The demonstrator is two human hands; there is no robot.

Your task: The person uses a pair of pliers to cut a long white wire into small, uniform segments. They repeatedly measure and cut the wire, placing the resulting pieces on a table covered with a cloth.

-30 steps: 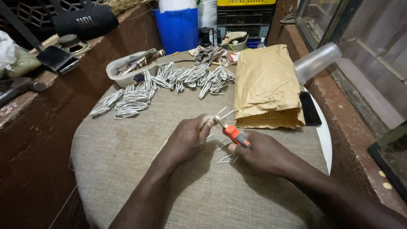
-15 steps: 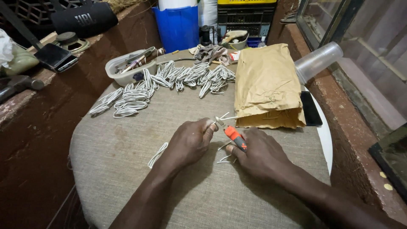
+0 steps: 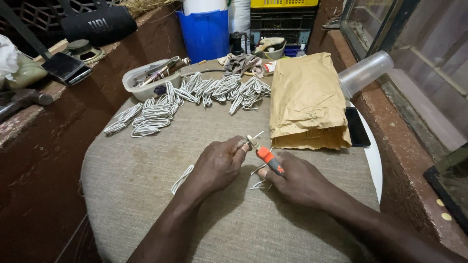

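Left hand point(image 3: 219, 163): a short white wire piece point(image 3: 257, 135) was pinched at the fingertips.
Right hand point(image 3: 297, 181): orange-handled pliers point(image 3: 265, 156) were gripped.
Bench point(image 3: 146, 195): 1 folded wire point(image 3: 182, 178) lay beside the left wrist.

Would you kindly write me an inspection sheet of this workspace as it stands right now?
Surface: round table covered in grey-beige cloth.
Job's things: left hand pinches a short white wire piece; right hand grips an orange-handled tool at that wire. More cut pieces lie under the hands, one folded piece to the left.
Clutter: brown paper bag, dark phone, clear plastic cup on its side, plastic tub of tools.
Grippers: both hands closed on their items.
Cables: row of folded white wire bundles along the far side.
Surroundings: blue container, dark speaker, window frame.
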